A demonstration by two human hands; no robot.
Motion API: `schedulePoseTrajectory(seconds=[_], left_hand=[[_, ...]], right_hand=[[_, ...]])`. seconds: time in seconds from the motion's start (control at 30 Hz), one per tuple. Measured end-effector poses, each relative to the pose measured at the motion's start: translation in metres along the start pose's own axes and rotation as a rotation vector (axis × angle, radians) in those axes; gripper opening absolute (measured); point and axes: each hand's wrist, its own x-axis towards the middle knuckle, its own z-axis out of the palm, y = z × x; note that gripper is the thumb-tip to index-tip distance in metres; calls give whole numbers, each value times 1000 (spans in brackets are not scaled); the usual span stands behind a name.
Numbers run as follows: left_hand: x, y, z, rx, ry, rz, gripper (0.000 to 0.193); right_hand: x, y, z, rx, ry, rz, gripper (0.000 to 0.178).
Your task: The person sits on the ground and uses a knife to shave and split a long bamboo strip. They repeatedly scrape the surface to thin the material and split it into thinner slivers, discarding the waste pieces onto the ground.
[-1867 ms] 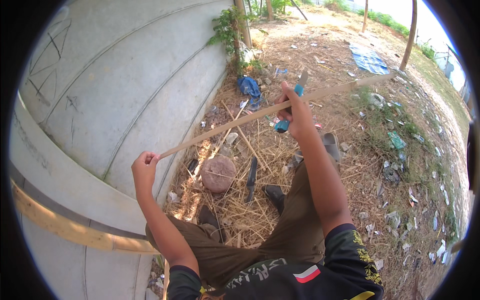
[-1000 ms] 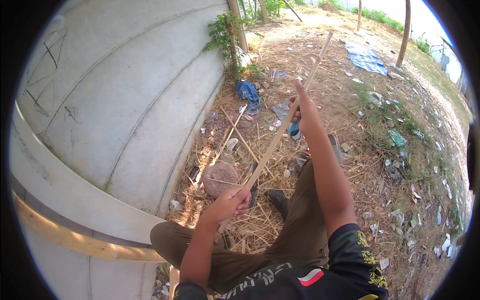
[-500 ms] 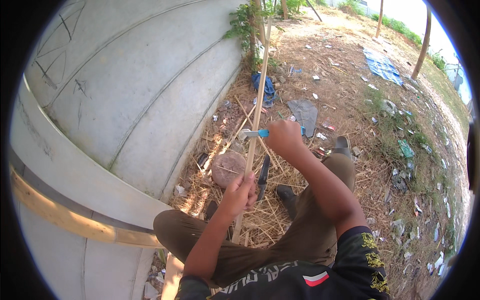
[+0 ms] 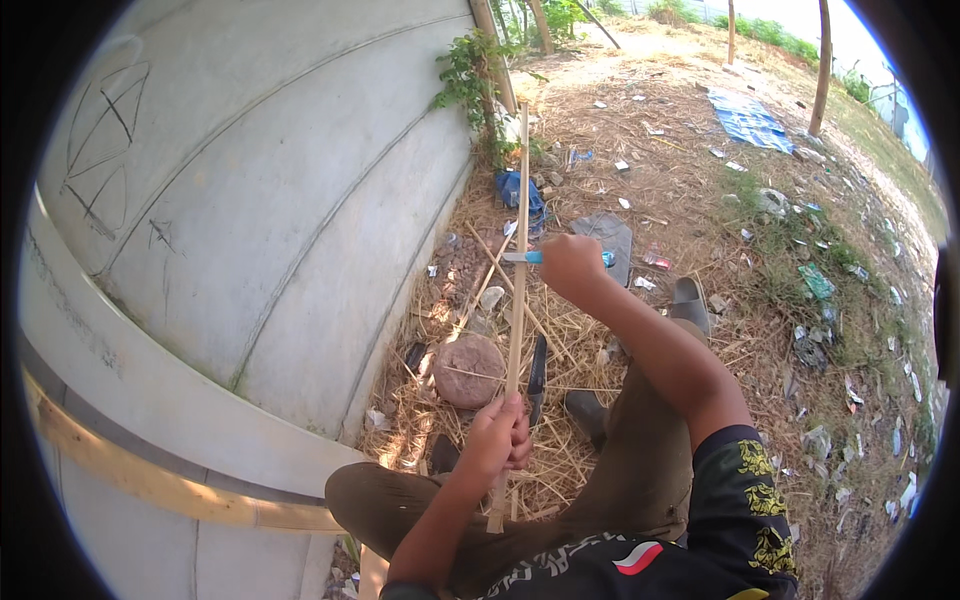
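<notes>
Since half a second ago, in the head view, the knife has shifted farther up the strip from the left hand, and the strip's far end has dropped lower. That hand is closed around the strip near its lower end, above the straw, while the right hand is clenched on the knife's blue handle, its blade crossing the strip. Below, a round stone lies left of the strip, a black tool right.

"What colour's that strip from here?"
"Pale tan. The knife handle is bright blue."
"And the right sleeve?"
"Black, with yellow leafy scrollwork. Trousers olive-brown, round block reddish-brown, wall pale grey."
</notes>
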Motion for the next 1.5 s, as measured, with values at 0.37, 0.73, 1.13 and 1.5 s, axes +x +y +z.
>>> schedulePoseTrajectory(seconds=[0.37,0.73,1.13,1.5], left_hand=[[-21,4,20,175,4,-15,31],[-61,-9,25,296,28,-53,33],[-140,-27,8,216,169,-72,32],[-198,-76,24,197,254,-98,32]], right_hand=[[11,47,-25,167,151,320,13],[5,72,-24,222,218,366,12],[-21,31,-21,288,408,14,11],[-8,59,-24,269,439,277,11]])
